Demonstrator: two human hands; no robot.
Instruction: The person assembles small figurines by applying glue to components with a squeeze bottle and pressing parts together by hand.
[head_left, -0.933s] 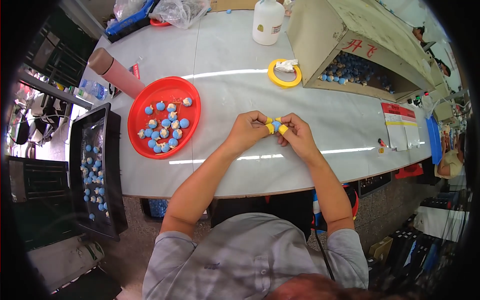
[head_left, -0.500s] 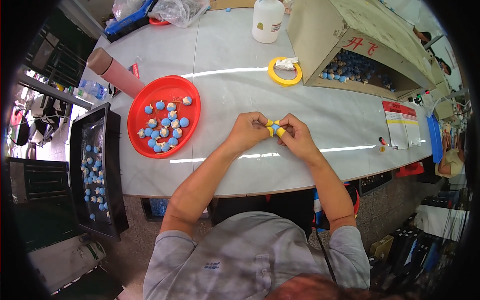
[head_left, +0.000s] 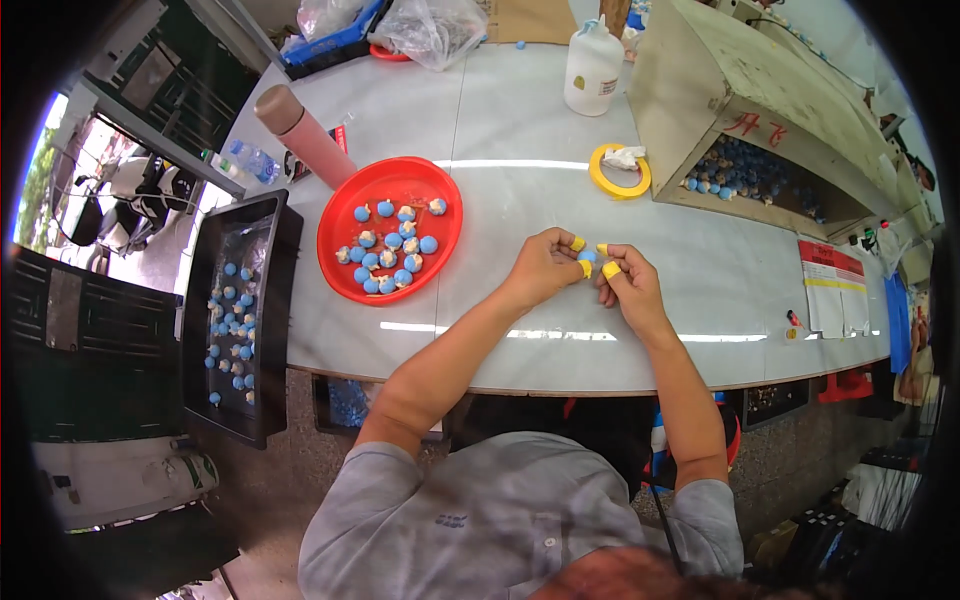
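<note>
Both hands are raised over the middle of the grey table, with yellow wraps on the thumb and index fingertips. My left hand (head_left: 545,268) pinches a small blue ball (head_left: 587,257) between thumb and fingers. My right hand (head_left: 633,288) is just right of the ball, thumb and index finger apart; I make out nothing between them. To the left, a round red tray (head_left: 328,262) holds several blue balls with cream-coloured bits stuck on them. Farther left, a black bin (head_left: 272,330) contains more such balls.
A pink flask (head_left: 318,140) leans by the tray's far side. Yellow tape (head_left: 600,178) and a white bottle (head_left: 592,75) are beyond my hands. An open-fronted box (head_left: 690,130) filled with blue balls stands far right, near a red-and-white sheet (head_left: 832,285).
The view has shifted, so everything appears farther right and mostly lower. My right fingertips have drawn slightly away from the left ones, and the blue ball stays in my left hand.
</note>
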